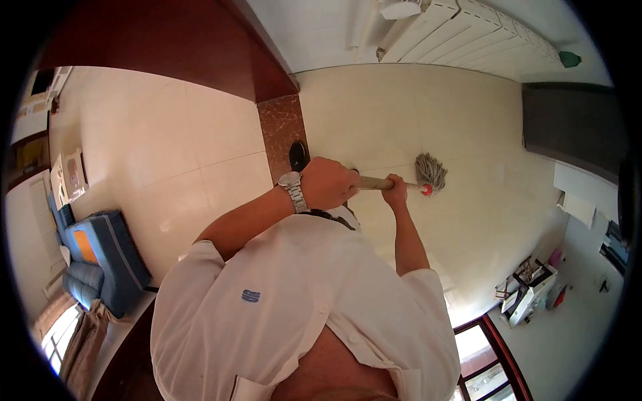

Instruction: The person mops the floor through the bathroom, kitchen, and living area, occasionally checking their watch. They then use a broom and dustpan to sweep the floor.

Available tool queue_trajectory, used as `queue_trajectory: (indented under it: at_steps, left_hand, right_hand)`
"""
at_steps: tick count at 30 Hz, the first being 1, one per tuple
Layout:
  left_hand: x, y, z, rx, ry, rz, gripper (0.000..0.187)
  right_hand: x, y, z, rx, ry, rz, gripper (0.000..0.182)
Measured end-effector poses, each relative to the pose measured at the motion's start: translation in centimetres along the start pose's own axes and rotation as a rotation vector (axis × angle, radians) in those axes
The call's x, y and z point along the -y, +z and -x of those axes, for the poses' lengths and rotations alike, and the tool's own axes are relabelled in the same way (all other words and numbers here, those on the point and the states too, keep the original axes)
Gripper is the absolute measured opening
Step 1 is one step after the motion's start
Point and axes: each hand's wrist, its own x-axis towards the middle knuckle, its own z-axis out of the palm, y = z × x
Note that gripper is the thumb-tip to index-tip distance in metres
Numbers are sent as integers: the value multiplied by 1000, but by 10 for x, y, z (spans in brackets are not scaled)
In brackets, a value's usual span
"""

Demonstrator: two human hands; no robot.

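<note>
My left hand (328, 184), with a metal-band watch on the wrist, is closed around the upper end of a mop's wooden handle in front of my waist. Farther down the same handle (372, 183), my right hand (396, 191) is wrapped round it, close to the red collar (426, 190). The grey string mop head (431, 172) rests on the cream tiled floor (361, 120) to the right, its strands bunched together. A black shoe (298, 155) shows just beyond my left hand.
A brown marble strip (281, 130) crosses the floor beside a dark red wooden panel (200, 47). A white radiator (468, 37) lines the far wall. At right stand a dark box-like piece (568, 120) and a cluttered white stand (529, 294). A blue sofa (110, 250) is at left.
</note>
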Motion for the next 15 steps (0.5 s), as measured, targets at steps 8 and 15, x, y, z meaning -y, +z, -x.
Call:
queue_trajectory:
  at_steps: [8, 15]
  left_hand:
    - [27, -42, 38, -318, -61, -46, 11]
    - [20, -104, 115, -535, -211, -105, 13]
  right_hand:
    - [70, 23, -49, -112, -162, -107, 27]
    - [211, 27, -100, 139, -413, -4, 25]
